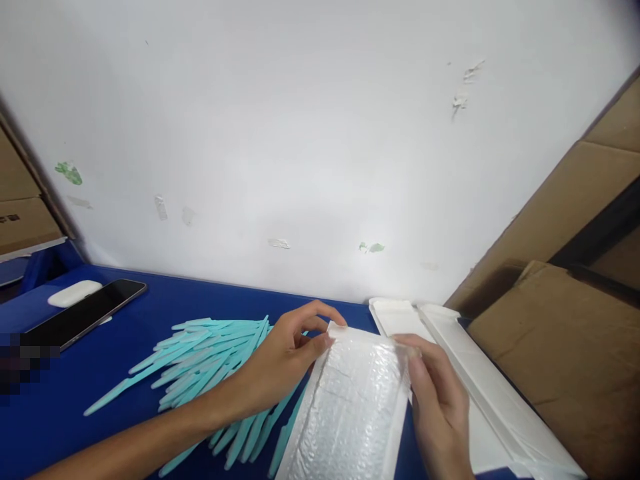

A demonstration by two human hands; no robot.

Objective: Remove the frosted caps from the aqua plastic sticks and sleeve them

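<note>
A white bubble mailer (353, 407) with a shiny bubble-lined surface is held up in front of me, its upper edge away from me. My left hand (294, 347) pinches its upper left corner between thumb and fingers. At the upper right corner, my right hand (440, 400) grips the edge, thumb in front. Under and beyond my left forearm lies a loose pile of slim teal plastic sticks (220, 353), shaped like eyebrow razors with translucent ends. The mailer and my arm hide part of the pile.
More white mailers (480, 380) lie to the right on the blue table (45, 427). Cardboard (565, 353) stands beyond them. At the left are a dark phone (90, 313) and a white rounded case (75, 293). A white wall (300, 133) rises behind the table.
</note>
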